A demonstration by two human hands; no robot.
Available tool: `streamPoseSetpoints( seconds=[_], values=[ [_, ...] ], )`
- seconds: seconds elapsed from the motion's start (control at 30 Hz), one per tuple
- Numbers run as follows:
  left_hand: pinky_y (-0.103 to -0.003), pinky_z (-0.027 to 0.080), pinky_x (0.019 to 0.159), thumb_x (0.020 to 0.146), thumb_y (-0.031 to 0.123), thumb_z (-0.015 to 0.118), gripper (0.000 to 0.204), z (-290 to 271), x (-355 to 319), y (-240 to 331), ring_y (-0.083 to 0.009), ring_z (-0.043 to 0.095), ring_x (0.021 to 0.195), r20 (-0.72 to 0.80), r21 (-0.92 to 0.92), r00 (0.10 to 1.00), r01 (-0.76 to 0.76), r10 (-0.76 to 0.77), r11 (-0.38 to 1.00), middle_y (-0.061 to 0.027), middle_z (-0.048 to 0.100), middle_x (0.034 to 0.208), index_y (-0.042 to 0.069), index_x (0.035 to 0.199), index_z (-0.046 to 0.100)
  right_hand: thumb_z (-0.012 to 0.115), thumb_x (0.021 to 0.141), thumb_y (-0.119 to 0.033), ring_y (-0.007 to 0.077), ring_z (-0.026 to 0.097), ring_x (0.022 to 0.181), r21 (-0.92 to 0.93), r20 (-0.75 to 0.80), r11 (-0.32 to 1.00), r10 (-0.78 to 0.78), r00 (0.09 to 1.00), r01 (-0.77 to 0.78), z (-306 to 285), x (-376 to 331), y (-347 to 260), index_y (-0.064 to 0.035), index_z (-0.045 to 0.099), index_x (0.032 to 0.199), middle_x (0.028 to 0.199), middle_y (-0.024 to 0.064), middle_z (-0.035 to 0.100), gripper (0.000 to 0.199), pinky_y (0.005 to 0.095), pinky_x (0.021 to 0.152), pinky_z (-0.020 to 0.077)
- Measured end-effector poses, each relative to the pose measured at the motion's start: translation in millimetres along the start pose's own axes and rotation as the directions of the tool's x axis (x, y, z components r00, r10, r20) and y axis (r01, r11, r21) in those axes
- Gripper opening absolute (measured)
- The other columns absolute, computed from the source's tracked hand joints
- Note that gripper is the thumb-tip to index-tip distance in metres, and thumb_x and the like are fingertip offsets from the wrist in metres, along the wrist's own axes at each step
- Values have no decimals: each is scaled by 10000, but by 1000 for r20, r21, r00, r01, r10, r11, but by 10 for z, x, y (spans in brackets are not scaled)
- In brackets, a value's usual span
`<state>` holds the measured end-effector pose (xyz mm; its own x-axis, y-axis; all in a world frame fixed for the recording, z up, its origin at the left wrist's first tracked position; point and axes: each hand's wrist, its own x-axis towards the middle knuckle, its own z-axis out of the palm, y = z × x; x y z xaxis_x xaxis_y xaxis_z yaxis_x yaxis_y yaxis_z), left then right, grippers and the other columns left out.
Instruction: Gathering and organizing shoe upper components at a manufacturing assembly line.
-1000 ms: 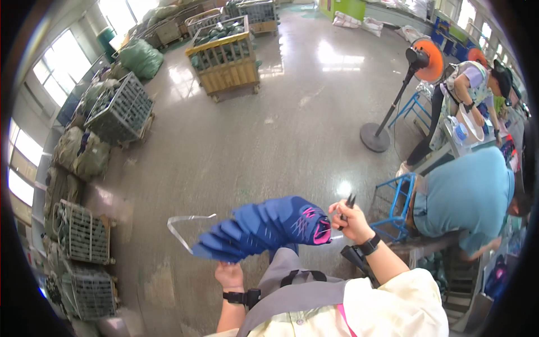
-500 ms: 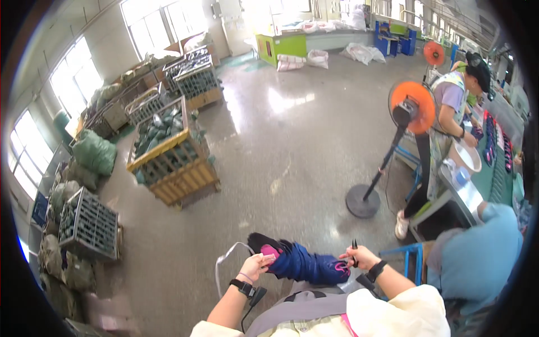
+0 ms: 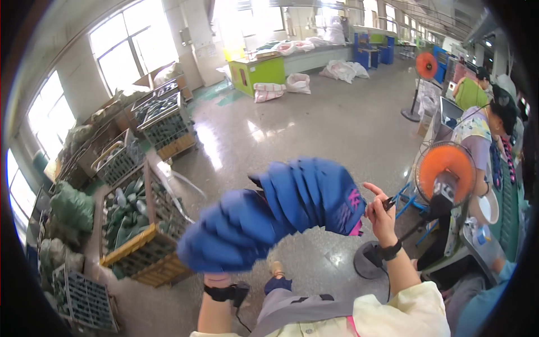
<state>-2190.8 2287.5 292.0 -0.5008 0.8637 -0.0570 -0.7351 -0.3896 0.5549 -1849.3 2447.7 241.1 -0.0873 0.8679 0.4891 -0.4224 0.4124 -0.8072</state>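
Observation:
A long curved stack of nested blue shoe uppers (image 3: 281,202), with pink marks on its right end, is held up in front of me and blurred by motion. My left hand (image 3: 217,277) is under its left end, and the stack hides the fingers. Close to the stack's right end, my right hand (image 3: 383,222) is closed round small black thread snips (image 3: 388,203), its index finger stretched toward the stack. A pale strap (image 3: 182,199) trails near the stack's left part.
Wooden crates full of dark green pieces (image 3: 132,224) stand at left. To the right are an orange fan on a stand (image 3: 447,175), a co-worker (image 3: 477,132) bent over a green-topped bench (image 3: 508,224), and a white bucket (image 3: 487,206). A person's blue sleeve (image 3: 485,312) is at lower right.
The blue stack has risen from my lap and swung up and left, curving into an arc. My right hand has moved up and right with the snips. The view has shifted.

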Motion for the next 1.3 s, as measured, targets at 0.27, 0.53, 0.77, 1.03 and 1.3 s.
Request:
streamPoseSetpoints(
  seconds=[0.27,0.53,0.77,1.03,1.3],
  values=[
    [-332,460,813,887,257,457,338,729,2334,-1281,-228,574,906,192,-98,926,348,-326,932,-68,541,1136,58,1160,462,445,918,-324,123,441,492,451,-610,847,522,595,-281,-243,778,1360,-74,553,923,627,-9,493,272,253,444,326],
    [-335,451,828,888,267,456,339,1981,4161,-3189,-225,565,926,364,49,615,737,-699,674,-66,540,1138,63,1158,465,440,920,-298,136,451,503,570,-686,776,630,365,-270,-1170,1852,2249,-73,548,922,648,-1,503,250,263,451,341],
    [-337,443,840,889,277,454,340,1856,5321,-4350,-222,558,943,516,146,353,861,-780,486,-64,539,1140,67,1155,467,435,922,-276,148,461,512,646,-609,709,702,369,-282,-2332,3454,2868,-72,543,921,667,5,511,231,272,457,354],
    [-340,434,854,890,287,453,341,3374,6747,-6721,-219,550,962,669,197,19,959,-743,202,-62,538,1142,71,1153,470,548,876,-181,67,331,467,590,-530,802,473,704,-96,-3905,5069,2856,-107,515,834,713,28,514,91,246,462,295],
    [-343,425,869,890,297,451,342,5051,7355,-9323,-216,541,982,689,289,-357,933,-631,-212,-60,537,1144,76,1150,473,509,900,-224,71,344,473,259,-448,949,-45,893,178,-5994,6571,1807,-44,537,844,889,151,493,191,249,515,353]
  ],
)
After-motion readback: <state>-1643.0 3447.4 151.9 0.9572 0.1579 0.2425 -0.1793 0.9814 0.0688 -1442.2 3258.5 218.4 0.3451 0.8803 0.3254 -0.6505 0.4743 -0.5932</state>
